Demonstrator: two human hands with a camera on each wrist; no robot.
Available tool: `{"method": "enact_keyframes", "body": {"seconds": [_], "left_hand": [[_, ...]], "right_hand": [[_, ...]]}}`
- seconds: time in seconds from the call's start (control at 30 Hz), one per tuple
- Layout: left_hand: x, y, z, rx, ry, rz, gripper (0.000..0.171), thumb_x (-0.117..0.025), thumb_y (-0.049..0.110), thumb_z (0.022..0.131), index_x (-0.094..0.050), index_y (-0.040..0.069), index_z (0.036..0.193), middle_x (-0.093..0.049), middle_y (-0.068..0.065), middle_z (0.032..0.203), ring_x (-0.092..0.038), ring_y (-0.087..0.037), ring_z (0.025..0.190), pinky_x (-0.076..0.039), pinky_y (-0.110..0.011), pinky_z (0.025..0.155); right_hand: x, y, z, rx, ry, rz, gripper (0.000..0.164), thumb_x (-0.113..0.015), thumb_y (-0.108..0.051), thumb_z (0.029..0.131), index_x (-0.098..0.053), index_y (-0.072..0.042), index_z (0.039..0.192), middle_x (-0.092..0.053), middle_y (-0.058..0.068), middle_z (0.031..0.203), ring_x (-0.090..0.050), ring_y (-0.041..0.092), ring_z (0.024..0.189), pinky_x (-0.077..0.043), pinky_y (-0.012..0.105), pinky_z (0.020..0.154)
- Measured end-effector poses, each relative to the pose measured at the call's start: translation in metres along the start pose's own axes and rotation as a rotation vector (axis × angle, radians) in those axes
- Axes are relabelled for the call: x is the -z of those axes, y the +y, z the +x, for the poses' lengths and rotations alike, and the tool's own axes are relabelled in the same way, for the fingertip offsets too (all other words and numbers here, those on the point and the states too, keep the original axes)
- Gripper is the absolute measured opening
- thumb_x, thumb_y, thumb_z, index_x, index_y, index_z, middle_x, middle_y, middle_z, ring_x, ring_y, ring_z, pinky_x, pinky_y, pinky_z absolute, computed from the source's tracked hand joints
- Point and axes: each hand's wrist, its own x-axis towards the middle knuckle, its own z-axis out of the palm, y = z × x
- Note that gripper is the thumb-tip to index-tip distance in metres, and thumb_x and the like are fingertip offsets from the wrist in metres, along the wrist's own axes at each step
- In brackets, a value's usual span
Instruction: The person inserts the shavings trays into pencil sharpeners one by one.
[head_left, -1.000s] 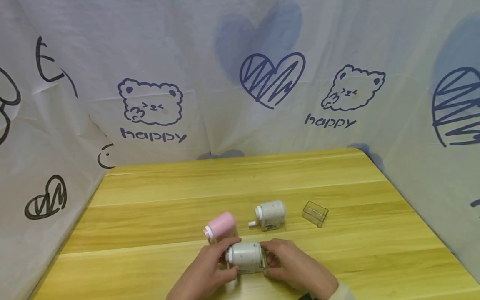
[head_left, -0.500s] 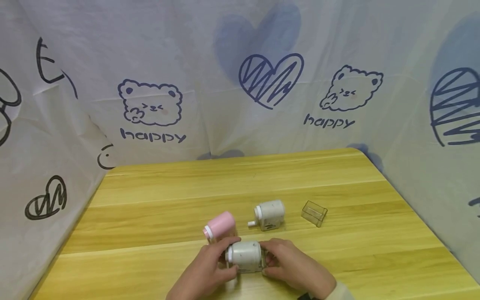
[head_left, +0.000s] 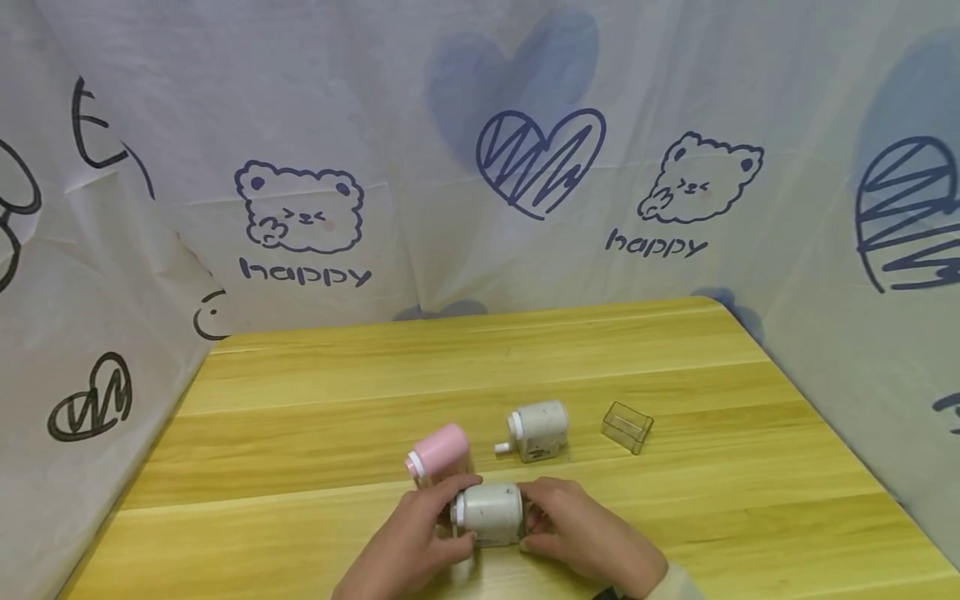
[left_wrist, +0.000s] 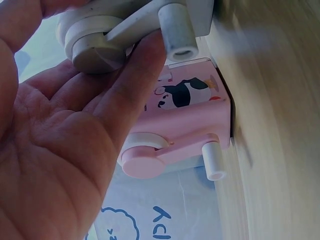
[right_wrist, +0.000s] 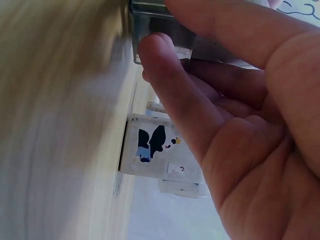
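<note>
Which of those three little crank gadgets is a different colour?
The pink one, just beyond the left hand; the held one and the one farther back are both greyish white.

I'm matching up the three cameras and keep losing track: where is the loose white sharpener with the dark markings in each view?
Head: loose white sharpener below centre, right of the pink sharpener.
Left wrist: not visible.
Right wrist: lower middle, left of the right hand's palm.
Shared landmark: the held sharpener, bottom centre in the head view, along the top edge in both wrist views.
</note>
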Motion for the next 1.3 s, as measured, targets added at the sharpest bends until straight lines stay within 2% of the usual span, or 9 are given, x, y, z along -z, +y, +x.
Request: {"method": "enact_keyframes", "body": {"seconds": [0.7,1.3], "left_hand": [[0.0005,0.0015,-0.0002,-0.002,-0.001,0.016,0.054,-0.068,0.013,0.078,-0.054,0.012,0.130,-0.061,0.001,0.105,-0.054,-0.007,0.080,-0.050,-0.027,0.072],[0.0006,0.0005,-0.0009,-0.019,-0.001,0.038,0.053,-0.068,0.013,0.078,-0.054,0.012,0.129,-0.061,0.002,0.102,-0.054,-0.008,0.077,-0.050,-0.027,0.071]], "right_hand": [[-0.0033,0.0005,0.0011,0.012,0.015,0.029,0.043,-0.074,-0.015,0.080,-0.057,-0.010,0.118,-0.058,-0.009,0.100,-0.054,0.003,0.084,-0.050,0.022,0.073],[-0.0069,0.0000,0.0009,0.032,0.050,0.003,0.044,-0.075,-0.018,0.080,-0.055,-0.013,0.119,-0.058,-0.009,0.104,-0.054,0.005,0.088,-0.050,0.023,0.075]]}}
